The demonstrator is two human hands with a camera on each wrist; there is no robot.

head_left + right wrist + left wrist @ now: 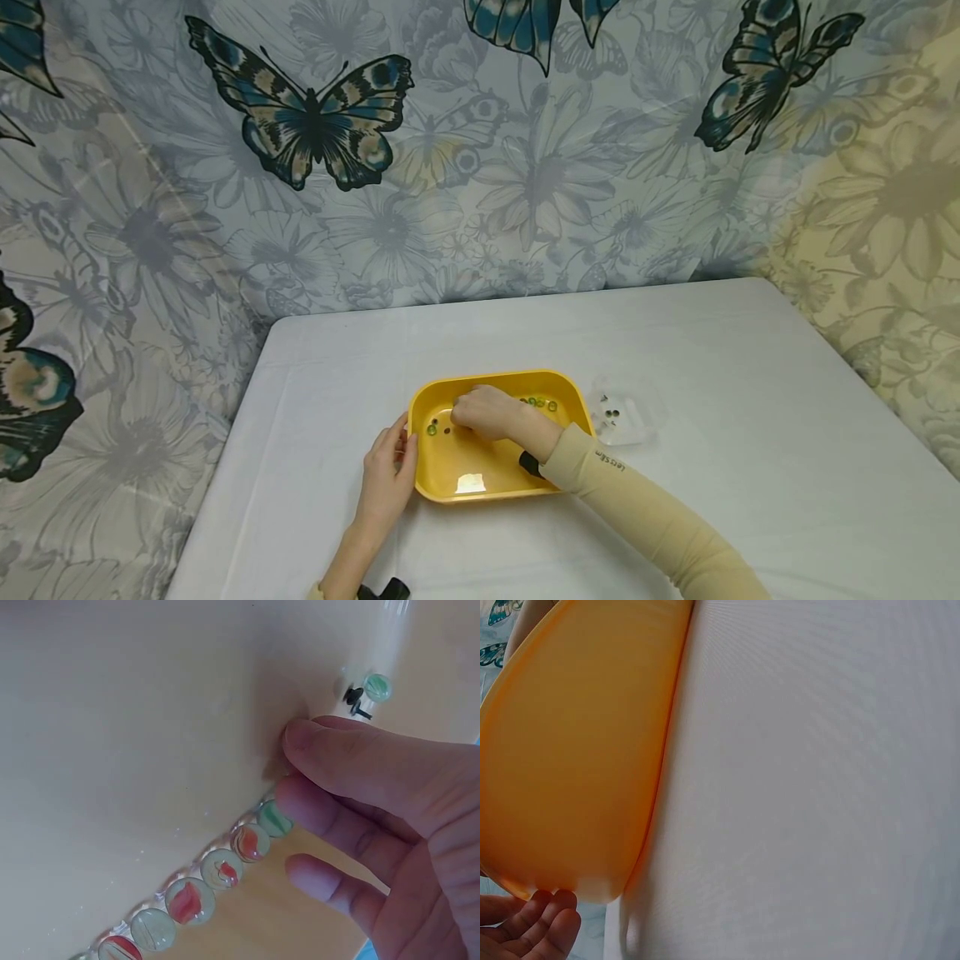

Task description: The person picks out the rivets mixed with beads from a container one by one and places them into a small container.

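A yellow tray [480, 487] lies on the white table. My left hand [392, 467] touches the tray's left end; in the left wrist view its fingertips [561, 900] rest against the outer wall. My right hand [489, 412] reaches inside near the far wall. In the right wrist view its thumb and index fingertips are slightly apart, with no object visible between them. Right at the index fingertip is a green-swirled marble [275, 818], the end of a row of several glass marbles [190, 901] along the wall. Beyond the thumb lie small dark screws [355, 699] beside another green marble [377, 688].
Right of the tray, a clear plastic bag [633, 423] lies on the table with several small dark pieces [611, 412]. The white table [337, 375] ends at a butterfly-printed curtain [450, 233] behind it.
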